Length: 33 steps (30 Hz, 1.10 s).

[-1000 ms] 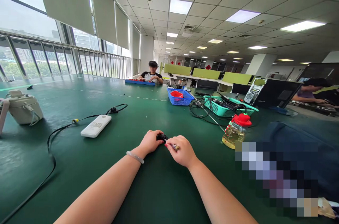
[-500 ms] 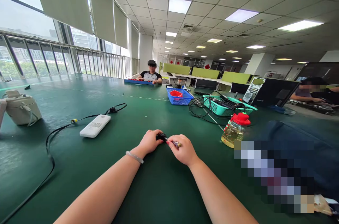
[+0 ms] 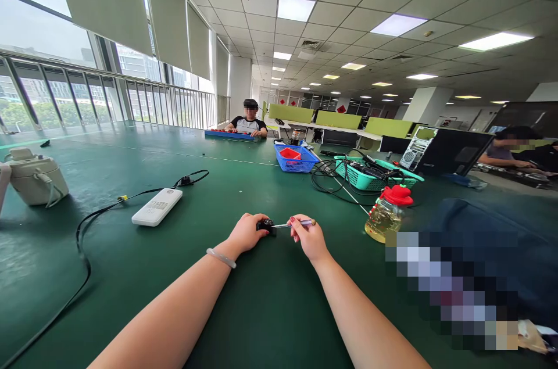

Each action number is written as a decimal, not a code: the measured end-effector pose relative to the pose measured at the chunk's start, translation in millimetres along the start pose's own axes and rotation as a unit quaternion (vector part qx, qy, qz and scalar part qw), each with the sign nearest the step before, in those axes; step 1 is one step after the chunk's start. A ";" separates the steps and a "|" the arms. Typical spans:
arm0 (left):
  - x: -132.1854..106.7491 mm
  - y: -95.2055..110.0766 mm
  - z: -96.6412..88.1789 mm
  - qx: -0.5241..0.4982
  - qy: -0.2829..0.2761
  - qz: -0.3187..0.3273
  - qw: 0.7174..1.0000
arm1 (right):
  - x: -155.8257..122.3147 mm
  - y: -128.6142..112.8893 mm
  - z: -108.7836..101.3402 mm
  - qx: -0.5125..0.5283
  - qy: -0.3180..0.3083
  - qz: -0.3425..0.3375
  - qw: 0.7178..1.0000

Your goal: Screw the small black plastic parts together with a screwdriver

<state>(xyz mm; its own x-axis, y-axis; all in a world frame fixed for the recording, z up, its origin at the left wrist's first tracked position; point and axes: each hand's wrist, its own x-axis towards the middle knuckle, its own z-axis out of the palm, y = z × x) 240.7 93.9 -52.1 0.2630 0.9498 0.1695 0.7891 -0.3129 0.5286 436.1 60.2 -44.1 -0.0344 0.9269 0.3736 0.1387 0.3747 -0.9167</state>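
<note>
Right hand (image 3: 310, 237), pinching a thin tool (image 3: 282, 225), shifted rightward; left hand (image 3: 247, 233) pinches black part (image 3: 267, 226).

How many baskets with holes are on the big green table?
2: a blue basket beyond the right hand, and a teal basket farther right, holding black cables. Others could be hidden.

A small black part (image 3: 267, 226), uneven along its top, sits low at the table (image 3: 244, 316), its left end covered by the left hand (image 3: 249, 232). Its finer detail is too small to tell. A slim tool (image 3: 282, 225) with a thin metallic shaft lies nearly level in the right hand (image 3: 308, 235), its tip at the part's right side; contact is unclear.
</note>
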 end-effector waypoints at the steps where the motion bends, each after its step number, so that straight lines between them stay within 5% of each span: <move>1: 0.1 -0.1 0.0 0.000 -0.001 0.000 1.000 | 0.3 0.5 0.2 0.008 0.002 0.002 1.000; 10: -1.5 1.0 -1.6 -0.003 -0.011 -0.008 1.000 | 2.2 3.1 -0.8 0.055 0.034 0.023 0.998; 20: -2.1 0.7 -1.6 0.002 -0.007 0.000 1.000 | -2.0 -2.0 -3.3 0.017 -0.001 -0.011 1.000; 33: 1.7 -0.9 1.1 0.004 -0.003 0.020 1.000 | -10.5 -14.8 4.2 -0.275 -0.059 -0.190 0.941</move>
<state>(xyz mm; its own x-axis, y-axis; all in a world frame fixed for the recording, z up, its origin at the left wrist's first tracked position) 241.0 95.8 -53.2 0.2974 0.9366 0.1851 0.7827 -0.3502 0.5145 430.3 45.0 -35.1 -0.2909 0.7358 0.6115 0.5836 0.6429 -0.4960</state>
